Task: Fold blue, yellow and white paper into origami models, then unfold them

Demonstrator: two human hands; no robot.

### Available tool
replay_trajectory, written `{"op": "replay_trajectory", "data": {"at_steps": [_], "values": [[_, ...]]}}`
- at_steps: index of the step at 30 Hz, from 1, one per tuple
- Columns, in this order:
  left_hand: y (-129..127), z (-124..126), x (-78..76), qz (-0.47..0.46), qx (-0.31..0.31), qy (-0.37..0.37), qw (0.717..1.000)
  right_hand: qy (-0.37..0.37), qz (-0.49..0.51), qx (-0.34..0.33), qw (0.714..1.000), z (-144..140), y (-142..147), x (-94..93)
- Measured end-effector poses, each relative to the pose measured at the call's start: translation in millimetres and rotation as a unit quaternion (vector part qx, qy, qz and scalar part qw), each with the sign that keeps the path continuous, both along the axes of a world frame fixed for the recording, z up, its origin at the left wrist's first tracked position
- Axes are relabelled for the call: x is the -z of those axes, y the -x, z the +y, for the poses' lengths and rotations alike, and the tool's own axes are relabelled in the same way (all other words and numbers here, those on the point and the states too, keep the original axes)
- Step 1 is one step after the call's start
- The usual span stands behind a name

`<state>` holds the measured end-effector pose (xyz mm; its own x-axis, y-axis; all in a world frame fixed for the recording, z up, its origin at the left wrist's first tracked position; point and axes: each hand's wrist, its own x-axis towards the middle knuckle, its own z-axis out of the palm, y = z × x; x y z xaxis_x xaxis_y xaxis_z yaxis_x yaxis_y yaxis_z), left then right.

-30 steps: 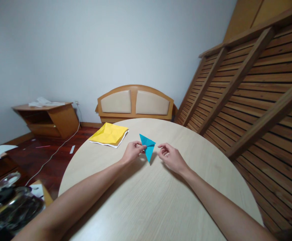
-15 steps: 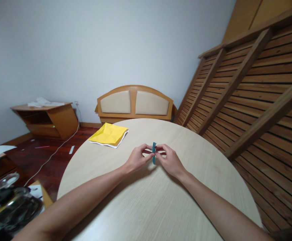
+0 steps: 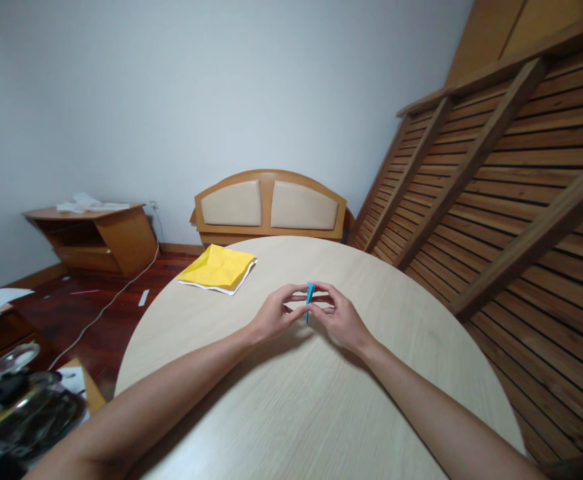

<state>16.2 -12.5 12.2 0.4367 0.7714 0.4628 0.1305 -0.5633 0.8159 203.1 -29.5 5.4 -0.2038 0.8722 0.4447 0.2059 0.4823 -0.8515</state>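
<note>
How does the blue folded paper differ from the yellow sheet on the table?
The blue folded paper is held between the left hand and right hand; the yellow sheet lies on the table. The blue paper appears nearly edge-on; the yellow sheet shows its broad face. The blue piece looks smaller than the yellow one. Both look like paper.

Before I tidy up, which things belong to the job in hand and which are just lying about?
In hand:
blue paper, between left hand and right hand
table beneath

Lying about:
yellow paper, perhaps spare
papers on cabinet
white cord

Turquoise paper (image 3: 310,291), yellow sheet (image 3: 216,268), pale wood-grained table (image 3: 291,407)
</note>
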Motion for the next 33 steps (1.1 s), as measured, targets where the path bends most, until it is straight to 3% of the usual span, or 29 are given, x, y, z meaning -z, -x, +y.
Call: {"op": "replay_trajectory", "data": {"at_steps": [12, 20, 24, 26, 29, 33], "values": [[5.8, -1.5, -2.0, 0.04, 0.008, -0.057, 0.998, 0.002, 0.008, -0.009, 1.0, -2.6, 0.0, -3.7], [7.9, 0.0, 4.0, 0.131, -0.094, -0.181, 0.97, 0.032, 0.073, -0.012, 0.997, 0.7, 5.1, 1.7], [8.2, 5.4, 7.3, 0.128, -0.123, -0.225, 0.958, 0.064, 0.082, -0.008, 0.995, 4.8, 2.6, 5.1], [7.5, 8.6, 7.4, 0.1, -0.122, -0.193, 0.968, 0.07, 0.08, -0.014, 0.994, 5.4, 1.5, 5.6], [6.0, 12.6, 6.3, 0.049, -0.114, -0.083, 0.989, 0.062, 0.065, -0.02, 0.996, 5.0, 0.2, 4.7], [4.2, 14.3, 3.1, 0.034, -0.066, -0.003, 0.997, 0.052, 0.028, 0.007, 0.998, 4.1, -3.9, 0.6]]}}
